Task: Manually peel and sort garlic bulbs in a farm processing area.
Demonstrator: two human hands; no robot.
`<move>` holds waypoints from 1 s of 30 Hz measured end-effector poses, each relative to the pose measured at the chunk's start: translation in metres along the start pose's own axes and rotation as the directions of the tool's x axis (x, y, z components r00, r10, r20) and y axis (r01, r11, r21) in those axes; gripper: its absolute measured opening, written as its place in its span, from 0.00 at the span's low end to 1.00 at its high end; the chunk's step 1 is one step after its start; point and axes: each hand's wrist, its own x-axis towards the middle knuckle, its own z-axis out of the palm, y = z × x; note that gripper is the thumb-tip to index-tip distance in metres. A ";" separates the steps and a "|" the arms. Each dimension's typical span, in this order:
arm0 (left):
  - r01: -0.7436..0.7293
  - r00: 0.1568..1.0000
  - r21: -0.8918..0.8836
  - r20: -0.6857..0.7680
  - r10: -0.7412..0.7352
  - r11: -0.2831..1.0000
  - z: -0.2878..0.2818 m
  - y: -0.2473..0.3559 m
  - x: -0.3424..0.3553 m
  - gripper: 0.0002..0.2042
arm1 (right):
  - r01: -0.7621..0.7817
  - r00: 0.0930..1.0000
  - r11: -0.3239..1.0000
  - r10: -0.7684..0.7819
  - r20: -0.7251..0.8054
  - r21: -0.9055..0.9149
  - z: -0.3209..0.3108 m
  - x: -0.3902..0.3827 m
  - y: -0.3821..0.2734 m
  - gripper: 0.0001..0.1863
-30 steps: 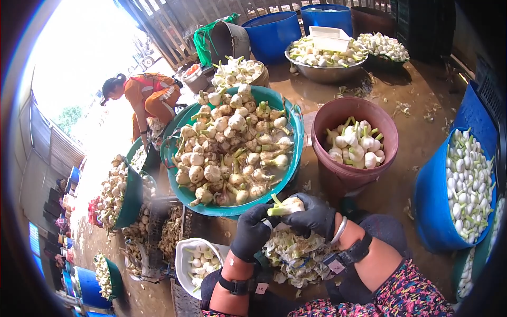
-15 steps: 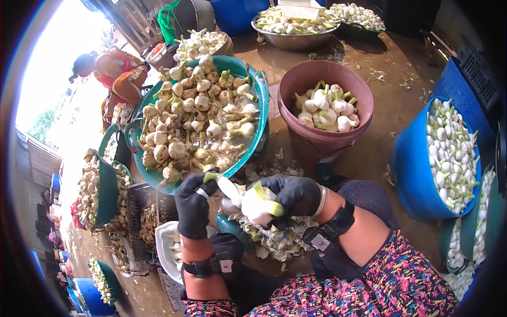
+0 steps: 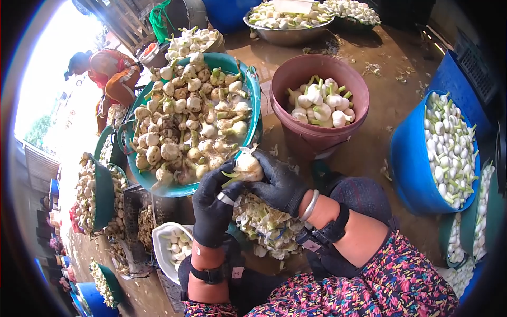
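A garlic bulb [image 3: 249, 169] with pale papery skin and a loose green-yellow strip is held between both my black-gloved hands, just off the near rim of the green tub [image 3: 253, 113]. My left hand [image 3: 215, 201] closes on its left and lower side, and a white band circles one finger. Curled over the right side of the bulb are the fingers of my right hand [image 3: 282, 184]. Soil-stained garlic bulbs [image 3: 179, 105] fill the tub, with some water among them. Beneath my hands lies a heap of white garlic peelings [image 3: 269, 224].
Beyond my right hand stands a pink bucket [image 3: 280, 87] of white garlic. A blue tub [image 3: 406, 164] of garlic is farther right. Left of my knee is a white container [image 3: 161, 248] with bulbs. A metal basin [image 3: 290, 36] is at the back; a person [image 3: 113, 74] bends at the far left.
My hands have drawn together and moved up toward the green tub. A large white bulb with green stem showed between them before; whether this is the same bulb I cannot tell.
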 end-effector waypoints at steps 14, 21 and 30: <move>-0.093 0.994 0.165 -0.045 0.102 0.982 0.001 0.012 -0.004 0.04 | -0.196 0.980 0.980 0.194 0.051 0.023 -0.007 0.008 -0.015 0.32; -0.130 0.991 0.121 0.058 0.124 0.984 0.012 0.036 -0.018 0.05 | -0.337 0.940 0.809 0.322 0.117 0.482 -0.013 0.011 0.011 0.29; 0.262 0.958 -0.328 -0.026 -0.286 0.907 -0.011 0.011 -0.006 0.15 | -0.626 0.762 0.097 0.289 0.580 0.774 -0.013 0.007 -0.017 0.29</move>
